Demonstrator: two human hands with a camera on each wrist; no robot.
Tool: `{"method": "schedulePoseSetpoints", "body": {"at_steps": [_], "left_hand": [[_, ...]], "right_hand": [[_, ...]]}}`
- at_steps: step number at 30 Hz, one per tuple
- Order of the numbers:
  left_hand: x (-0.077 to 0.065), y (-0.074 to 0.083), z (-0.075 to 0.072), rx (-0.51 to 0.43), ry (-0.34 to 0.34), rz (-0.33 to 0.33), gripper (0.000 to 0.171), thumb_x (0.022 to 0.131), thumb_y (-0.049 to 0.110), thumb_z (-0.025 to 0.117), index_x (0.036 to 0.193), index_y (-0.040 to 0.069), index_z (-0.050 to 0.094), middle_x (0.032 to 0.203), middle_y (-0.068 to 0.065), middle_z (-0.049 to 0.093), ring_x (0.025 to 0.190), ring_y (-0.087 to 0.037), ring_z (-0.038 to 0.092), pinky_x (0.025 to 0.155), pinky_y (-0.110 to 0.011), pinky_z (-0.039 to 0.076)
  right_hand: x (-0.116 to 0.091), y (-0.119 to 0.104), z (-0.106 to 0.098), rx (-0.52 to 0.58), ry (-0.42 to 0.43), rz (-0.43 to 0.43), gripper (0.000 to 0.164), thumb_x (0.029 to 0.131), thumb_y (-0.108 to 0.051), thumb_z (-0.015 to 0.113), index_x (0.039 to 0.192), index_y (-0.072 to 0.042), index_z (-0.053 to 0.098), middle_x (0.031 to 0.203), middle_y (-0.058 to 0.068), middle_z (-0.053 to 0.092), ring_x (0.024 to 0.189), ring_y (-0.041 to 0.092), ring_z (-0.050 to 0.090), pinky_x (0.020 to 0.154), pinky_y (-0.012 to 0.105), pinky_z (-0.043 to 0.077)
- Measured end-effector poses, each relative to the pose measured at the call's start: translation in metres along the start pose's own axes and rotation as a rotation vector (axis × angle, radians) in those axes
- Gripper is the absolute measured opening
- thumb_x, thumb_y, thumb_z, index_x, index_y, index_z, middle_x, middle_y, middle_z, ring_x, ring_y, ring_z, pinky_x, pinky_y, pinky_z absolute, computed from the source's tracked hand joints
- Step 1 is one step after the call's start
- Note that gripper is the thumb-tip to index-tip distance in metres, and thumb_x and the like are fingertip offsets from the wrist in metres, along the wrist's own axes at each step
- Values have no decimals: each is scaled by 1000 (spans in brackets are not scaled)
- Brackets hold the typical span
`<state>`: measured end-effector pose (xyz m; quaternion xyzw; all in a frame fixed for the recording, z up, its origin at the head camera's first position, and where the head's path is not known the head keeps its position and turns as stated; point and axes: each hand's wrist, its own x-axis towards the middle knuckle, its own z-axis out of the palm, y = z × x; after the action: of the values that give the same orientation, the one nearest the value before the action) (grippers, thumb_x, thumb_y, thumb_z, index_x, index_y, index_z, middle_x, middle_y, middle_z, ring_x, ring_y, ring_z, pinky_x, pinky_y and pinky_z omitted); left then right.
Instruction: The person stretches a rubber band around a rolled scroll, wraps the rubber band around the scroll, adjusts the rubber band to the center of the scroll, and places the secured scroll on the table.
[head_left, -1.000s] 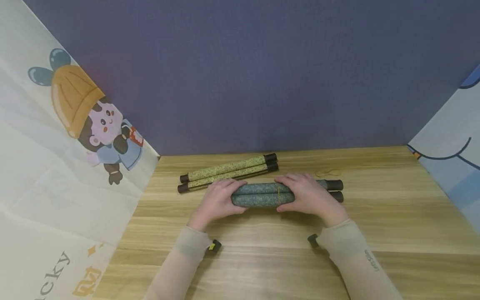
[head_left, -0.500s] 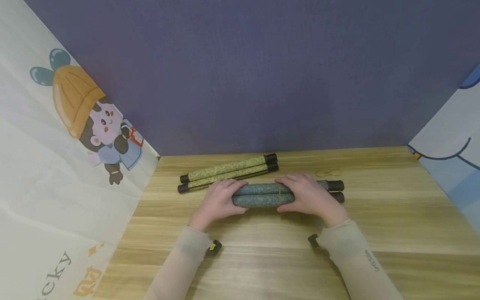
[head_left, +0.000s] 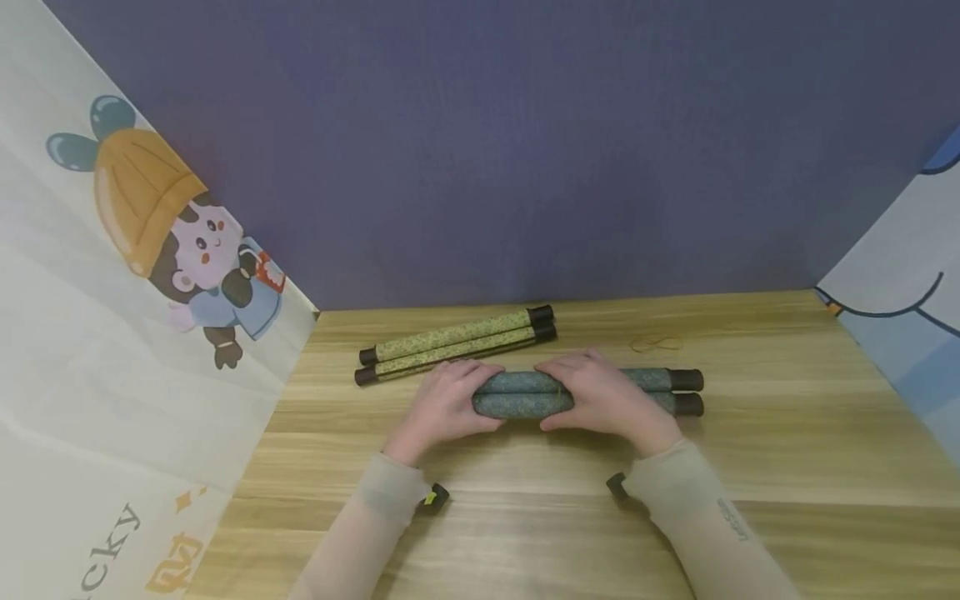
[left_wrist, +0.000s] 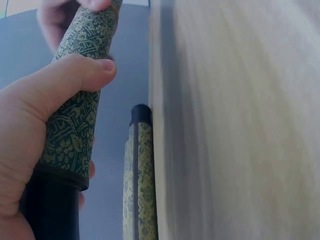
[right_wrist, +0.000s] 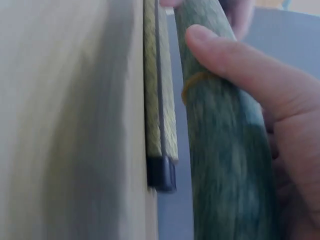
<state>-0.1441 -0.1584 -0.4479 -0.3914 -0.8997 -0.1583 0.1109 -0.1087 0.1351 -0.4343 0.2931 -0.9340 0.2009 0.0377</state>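
Observation:
Two blue-green patterned scrolls [head_left: 522, 406] with black end knobs lie side by side in both hands. My left hand [head_left: 448, 400] grips them near their left end, its thumb [left_wrist: 82, 70] across the brocade just above a black knob [left_wrist: 52, 207]. Farther right, my right hand [head_left: 600, 396] holds them with the thumb in front and fingers behind. A thin yellow rubber band [right_wrist: 197, 82] circles the scrolls beside the right thumb [right_wrist: 220, 52]; in the head view the right hand mostly covers it. Both wrist views show the scrolls raised off the table.
Behind the left hand, a pair of yellow-green scrolls [head_left: 450, 337] with dark knobs lies slanted on the wooden table [head_left: 525, 517]. A loose rubber band [head_left: 656, 343] rests at the back right. A dark blue panel [head_left: 562, 150] rises behind, with printed white cloths at both sides.
The blue-green scrolls have shifted slightly to the right and toward the person. My right hand has slid left along them, closer to the left hand and over the rubber band.

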Motion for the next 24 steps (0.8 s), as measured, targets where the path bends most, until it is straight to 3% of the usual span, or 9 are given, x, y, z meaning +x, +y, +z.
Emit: {"method": "schedulePoseSetpoints", "body": {"at_steps": [4,13,24], "left_hand": [[1,3,1,3,-19,0,83,73,48,100,145,20,70,132,-6,75,117,-30,73,106,-64,55],[0,-5,5,5,-18,-18,85,72,51,100,146,20,70,131,-5,76,113,-25,73,100,-52,58],[-1,-8,4,26,-7,-14,83,73,52,99,144,21,70,127,-5,76,108,-23,73,95,-49,60]], "right_hand": [[3,-7,3,-14,-17,-36,95,81,-51,96,152,1,61,148,20,67,135,42,64,121,73,36],[-1,-10,-2,-11,25,-11,114,70,-54,102,160,-3,54,156,18,61,142,41,59,120,71,38],[0,-8,0,-38,14,37,101,79,-59,95,157,-7,58,154,18,62,141,42,59,119,70,39]]}}
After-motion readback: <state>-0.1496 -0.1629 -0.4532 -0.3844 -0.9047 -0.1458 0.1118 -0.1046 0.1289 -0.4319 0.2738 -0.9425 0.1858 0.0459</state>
